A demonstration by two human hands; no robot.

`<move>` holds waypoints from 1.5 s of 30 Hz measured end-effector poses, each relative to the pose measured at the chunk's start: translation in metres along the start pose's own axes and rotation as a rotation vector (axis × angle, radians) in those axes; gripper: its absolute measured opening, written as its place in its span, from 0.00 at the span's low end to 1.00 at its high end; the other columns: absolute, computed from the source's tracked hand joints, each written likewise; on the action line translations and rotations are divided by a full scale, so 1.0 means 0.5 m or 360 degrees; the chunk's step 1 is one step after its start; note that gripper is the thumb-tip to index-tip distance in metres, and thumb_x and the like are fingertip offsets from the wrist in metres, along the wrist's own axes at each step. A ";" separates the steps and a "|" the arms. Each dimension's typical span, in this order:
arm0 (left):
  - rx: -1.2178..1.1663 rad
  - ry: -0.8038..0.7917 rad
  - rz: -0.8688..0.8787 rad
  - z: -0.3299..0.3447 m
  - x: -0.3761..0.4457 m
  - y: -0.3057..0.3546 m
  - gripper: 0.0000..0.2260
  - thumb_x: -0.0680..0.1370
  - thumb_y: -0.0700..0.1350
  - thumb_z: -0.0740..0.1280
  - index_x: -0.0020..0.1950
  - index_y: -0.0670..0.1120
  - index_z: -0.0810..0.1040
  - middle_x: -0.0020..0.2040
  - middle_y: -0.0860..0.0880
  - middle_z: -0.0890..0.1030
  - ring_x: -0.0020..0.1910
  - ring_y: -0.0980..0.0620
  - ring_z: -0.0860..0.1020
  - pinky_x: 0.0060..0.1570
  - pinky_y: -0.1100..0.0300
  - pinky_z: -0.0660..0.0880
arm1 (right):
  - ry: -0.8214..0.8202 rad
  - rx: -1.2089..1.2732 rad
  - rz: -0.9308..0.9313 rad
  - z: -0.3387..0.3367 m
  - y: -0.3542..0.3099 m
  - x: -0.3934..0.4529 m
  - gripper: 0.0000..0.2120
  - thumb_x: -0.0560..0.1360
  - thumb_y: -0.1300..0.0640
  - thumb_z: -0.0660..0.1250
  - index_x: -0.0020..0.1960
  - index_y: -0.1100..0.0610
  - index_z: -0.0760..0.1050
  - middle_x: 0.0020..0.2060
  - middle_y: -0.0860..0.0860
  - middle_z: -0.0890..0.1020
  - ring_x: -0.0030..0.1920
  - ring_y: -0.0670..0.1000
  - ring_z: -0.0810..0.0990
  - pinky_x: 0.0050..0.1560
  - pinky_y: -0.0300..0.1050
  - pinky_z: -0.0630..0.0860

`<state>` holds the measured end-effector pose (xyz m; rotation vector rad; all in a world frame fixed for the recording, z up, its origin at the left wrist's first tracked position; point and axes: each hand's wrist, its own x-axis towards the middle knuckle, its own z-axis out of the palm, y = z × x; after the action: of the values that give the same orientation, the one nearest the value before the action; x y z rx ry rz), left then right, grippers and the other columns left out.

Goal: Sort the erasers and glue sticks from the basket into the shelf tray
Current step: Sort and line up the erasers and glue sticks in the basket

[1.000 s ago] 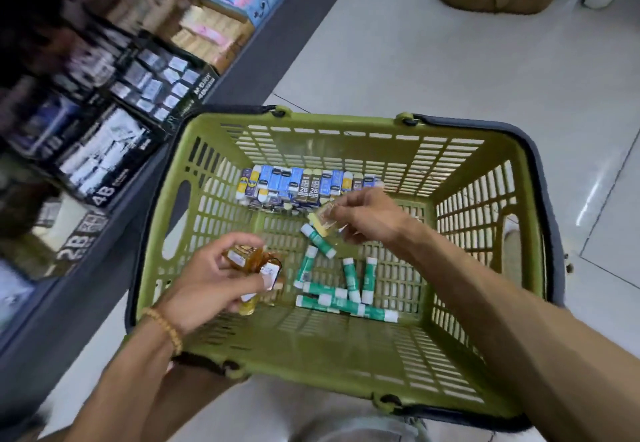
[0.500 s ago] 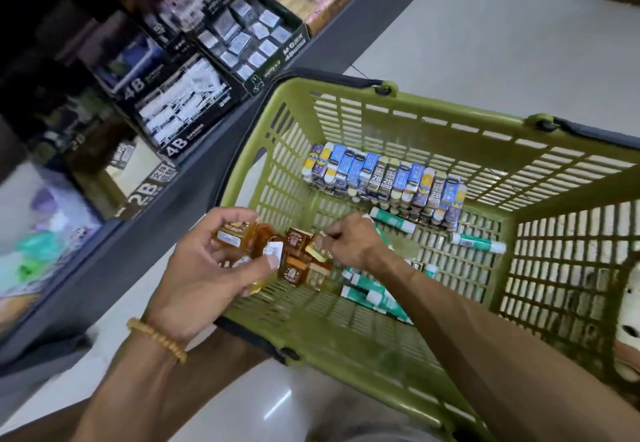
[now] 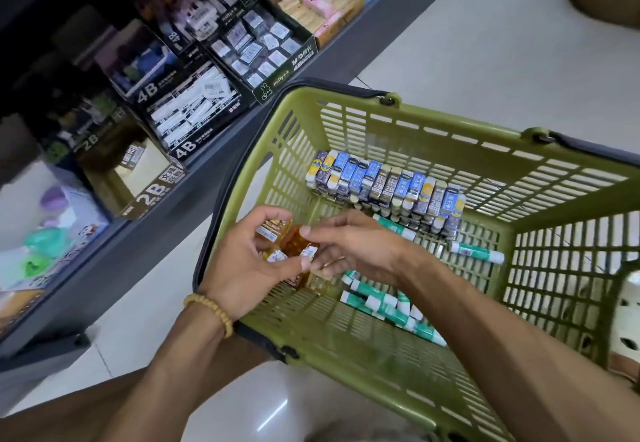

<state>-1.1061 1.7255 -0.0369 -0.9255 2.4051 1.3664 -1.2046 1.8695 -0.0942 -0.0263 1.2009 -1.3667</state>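
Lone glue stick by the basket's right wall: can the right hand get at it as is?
Probably yes: the glue stick lies alone on the basket floor, uncovered; the right hand is beside it, though busy at the amber packets.

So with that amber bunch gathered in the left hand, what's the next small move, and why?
Probably carry the amber packs to the shelf: the left hand already grips several, the right hand is adding one, and the 2B tray shows bare bottom.

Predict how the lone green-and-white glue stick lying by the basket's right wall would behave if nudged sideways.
The glue stick looks cylindrical and lies on its side, so it would probably roll. The basket floor is slotted, which may catch it. It seems small and rigid, likely light.
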 end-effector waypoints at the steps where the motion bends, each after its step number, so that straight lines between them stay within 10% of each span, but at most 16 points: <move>1: 0.0034 -0.0017 0.0021 0.004 0.002 -0.001 0.25 0.62 0.47 0.83 0.51 0.64 0.75 0.50 0.56 0.81 0.50 0.51 0.79 0.52 0.50 0.79 | -0.0010 0.0029 0.0012 -0.003 0.003 -0.002 0.09 0.77 0.56 0.70 0.52 0.62 0.81 0.40 0.56 0.83 0.35 0.49 0.82 0.37 0.40 0.81; 11: -0.0264 -0.0271 -0.0083 -0.021 -0.008 -0.008 0.33 0.66 0.20 0.70 0.56 0.56 0.76 0.51 0.49 0.79 0.56 0.52 0.78 0.39 0.60 0.80 | 0.0338 -0.0498 0.0207 -0.082 0.085 -0.009 0.09 0.80 0.61 0.67 0.55 0.64 0.82 0.44 0.58 0.86 0.39 0.51 0.86 0.39 0.40 0.82; 27: -0.0329 0.0031 -0.0132 -0.026 -0.014 0.004 0.20 0.67 0.34 0.77 0.52 0.53 0.78 0.44 0.45 0.81 0.37 0.55 0.79 0.40 0.63 0.80 | 0.0729 -0.0421 0.0266 -0.021 0.173 0.076 0.11 0.70 0.67 0.77 0.40 0.58 0.75 0.39 0.55 0.83 0.39 0.55 0.84 0.43 0.46 0.83; 32: -0.0331 0.0017 -0.0148 -0.024 -0.010 0.005 0.20 0.68 0.33 0.77 0.53 0.52 0.78 0.44 0.47 0.82 0.36 0.56 0.80 0.39 0.67 0.78 | 0.0661 -0.0143 0.0294 -0.010 0.163 0.066 0.13 0.73 0.70 0.72 0.45 0.59 0.70 0.39 0.55 0.80 0.31 0.49 0.82 0.31 0.40 0.80; 35: -0.0306 0.0016 -0.0146 -0.021 -0.006 0.001 0.20 0.68 0.34 0.77 0.54 0.53 0.77 0.46 0.46 0.83 0.38 0.56 0.81 0.41 0.65 0.79 | 0.0701 -0.0332 0.0228 -0.024 0.138 0.034 0.04 0.78 0.63 0.68 0.47 0.64 0.75 0.44 0.61 0.83 0.30 0.50 0.78 0.30 0.40 0.77; 39: -0.0325 -0.0046 -0.0122 -0.007 -0.001 0.002 0.21 0.68 0.34 0.77 0.53 0.53 0.77 0.47 0.44 0.83 0.39 0.55 0.80 0.42 0.64 0.79 | 0.0259 0.0134 0.0102 -0.022 0.078 -0.006 0.20 0.79 0.45 0.66 0.50 0.63 0.80 0.39 0.56 0.84 0.36 0.52 0.81 0.35 0.43 0.79; 45: -0.0350 -0.0136 -0.0109 0.000 -0.002 0.002 0.20 0.68 0.33 0.76 0.53 0.51 0.78 0.45 0.46 0.81 0.38 0.52 0.80 0.42 0.60 0.80 | -0.0103 0.0354 -0.0068 0.002 0.038 -0.012 0.10 0.71 0.60 0.72 0.50 0.61 0.78 0.35 0.54 0.84 0.32 0.49 0.83 0.34 0.39 0.82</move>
<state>-1.1057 1.7265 -0.0358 -0.9695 2.1724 1.6336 -1.1886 1.8788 -0.1022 0.0609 0.9938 -1.5193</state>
